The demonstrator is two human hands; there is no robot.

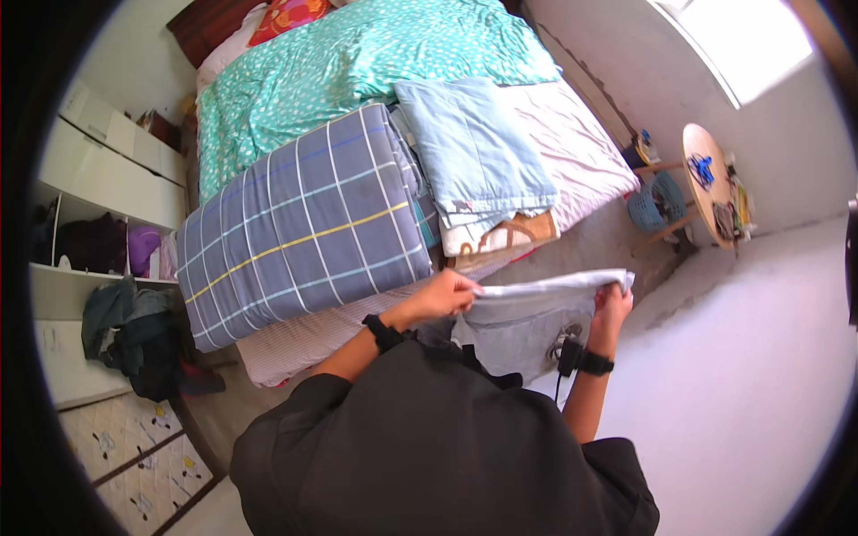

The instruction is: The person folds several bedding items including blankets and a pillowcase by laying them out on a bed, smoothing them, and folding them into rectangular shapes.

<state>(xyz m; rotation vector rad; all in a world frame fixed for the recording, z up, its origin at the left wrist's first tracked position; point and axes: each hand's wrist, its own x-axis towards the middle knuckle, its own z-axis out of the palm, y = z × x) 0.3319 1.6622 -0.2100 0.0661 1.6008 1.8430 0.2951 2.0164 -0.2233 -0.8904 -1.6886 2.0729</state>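
Fingers (461, 284) of the left hand (436, 298) and right hand (609, 313) grip opposite ends of the pale cloth's edge. Head view: the cloth (550, 286) spans between the hands, near the bed (299, 344). Hazard: a loosened pinch could drop one end; slack could crease the edge.

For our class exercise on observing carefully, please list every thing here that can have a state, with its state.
Pale cloth: held up, stretched
Left hand: pinching the pale cloth
Right hand: pinching the pale cloth
Checked quilt: folded into a thick bundle
Light-blue quilt: folded flat
Brown-patterned blanket: folded
Dotted turquoise quilt: spread, rumpled
Dark clothes: bunched up
Blue basket: upright
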